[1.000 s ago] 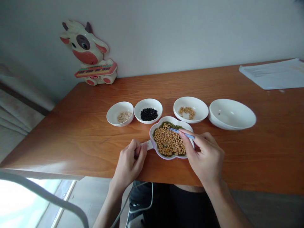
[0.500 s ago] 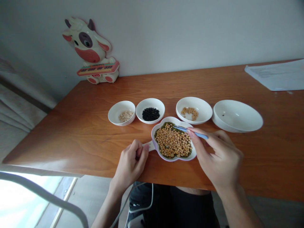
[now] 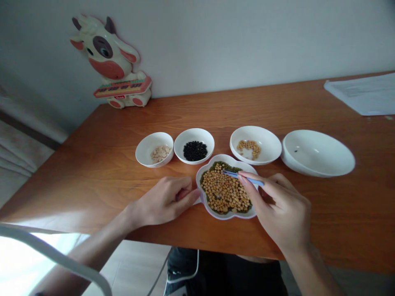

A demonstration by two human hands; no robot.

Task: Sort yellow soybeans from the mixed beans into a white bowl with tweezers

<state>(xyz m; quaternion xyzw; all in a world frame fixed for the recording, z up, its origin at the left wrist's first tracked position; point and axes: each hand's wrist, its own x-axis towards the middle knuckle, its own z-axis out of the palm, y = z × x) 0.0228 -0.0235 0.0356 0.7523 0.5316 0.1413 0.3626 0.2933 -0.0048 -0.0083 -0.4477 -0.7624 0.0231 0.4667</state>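
R hand [image 3: 280,209] fingers pinched on blue tweezers [image 3: 233,174], long axis approx. L–R, tips at tan beans [image 3: 226,191] in dish [image 3: 247,167], just L; L hand [image 3: 168,200] fingers curled on dish handle [image 3: 198,201].

Cow-shaped toy [image 3: 109,68] with 2 dark horns [image 3: 110,25] and a keyboard [image 3: 123,87], upright before the pale wall [image 3: 234,45] on the wooden table [image 3: 92,144]; white paper [image 3: 367,94], far right; curtain [image 3: 18,148], left; gray curved tube [image 3: 61,255], lower left; pale cable [image 3: 185,278] below the table's near edge.
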